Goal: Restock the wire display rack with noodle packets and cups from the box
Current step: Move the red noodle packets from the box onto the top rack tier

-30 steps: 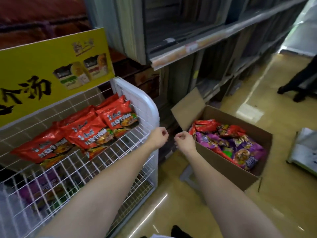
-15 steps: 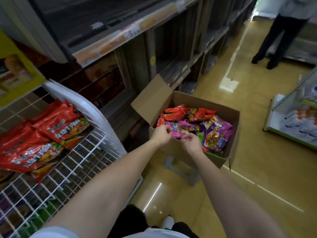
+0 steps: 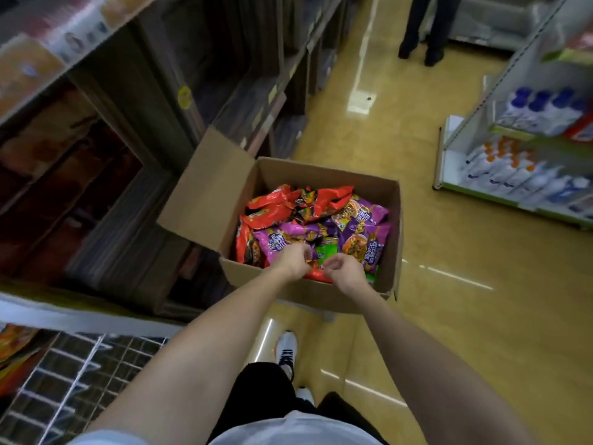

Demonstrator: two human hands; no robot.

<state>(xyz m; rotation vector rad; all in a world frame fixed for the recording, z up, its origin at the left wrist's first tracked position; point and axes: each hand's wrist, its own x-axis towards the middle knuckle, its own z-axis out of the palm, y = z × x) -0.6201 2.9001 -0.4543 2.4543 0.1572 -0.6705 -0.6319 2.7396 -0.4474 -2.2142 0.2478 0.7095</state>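
Cardboard box [image 3: 324, 175] sits on the floor, flap open, full of red and purple noodle packets [image 3: 321, 226]. Left hand [image 3: 293, 260] and right hand [image 3: 345, 272] hover at box's near edge, fingers curled; can't tell if gripping. Wire rack [image 3: 64, 380] left of box.

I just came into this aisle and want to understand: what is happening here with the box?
A person is reaching with both hands into an open cardboard box on the floor, full of red and purple noodle packets. The left hand and right hand, fingers curled, are over the packets at the near edge; whether either holds one cannot be told. The wire rack is at lower left.
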